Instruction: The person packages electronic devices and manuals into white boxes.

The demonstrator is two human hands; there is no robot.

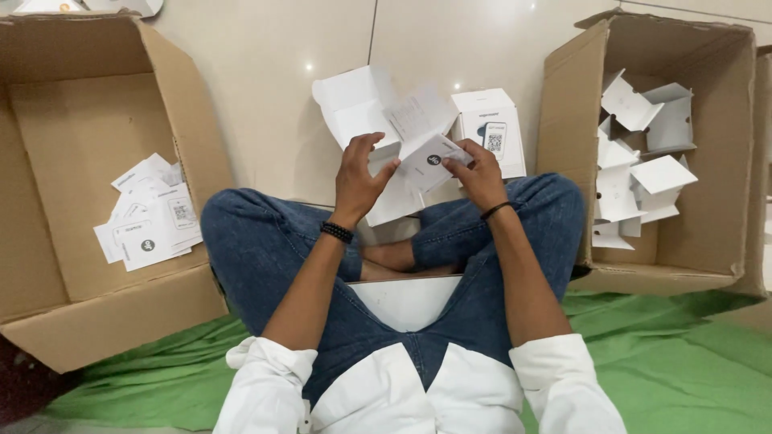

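Note:
I sit cross-legged in blue jeans on a green cloth. My left hand and my right hand both grip a small white paper leaflet with a dark round mark, held above my knees. Under the leaflet lies an opened white carton with its flaps spread on the tiled floor. A small white product box with a printed square code stands just beyond my right hand.
A large open cardboard box on my left holds several white leaflets. Another cardboard box on my right holds several flattened white cartons. The green cloth covers the floor under me.

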